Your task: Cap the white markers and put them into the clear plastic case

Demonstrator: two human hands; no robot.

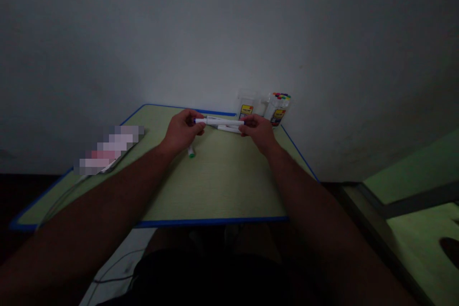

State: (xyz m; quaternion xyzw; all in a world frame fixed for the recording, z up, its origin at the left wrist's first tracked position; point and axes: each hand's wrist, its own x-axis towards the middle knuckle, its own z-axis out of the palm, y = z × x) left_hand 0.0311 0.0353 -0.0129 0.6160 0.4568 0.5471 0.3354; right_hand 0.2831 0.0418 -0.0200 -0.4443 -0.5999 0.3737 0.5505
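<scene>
A white marker point(224, 122) with dark blue ends lies level between my two hands, above the far part of the table. My left hand point(181, 130) pinches its left end, and my right hand point(260, 130) closes on its right end. Behind and just below it, more white markers point(228, 129) lie on the tabletop, partly covered by the held one. Under my left hand a marker with a green end point(191, 152) rests on the table, its other end hidden by my fingers.
The pale table point(215, 181) has blue edging and stands against a grey wall. At its back right are a clear plastic case point(247, 103) and a clear case full of colourful-tipped markers point(279, 107). A blurred-out device point(111, 148) with a cable lies at the left.
</scene>
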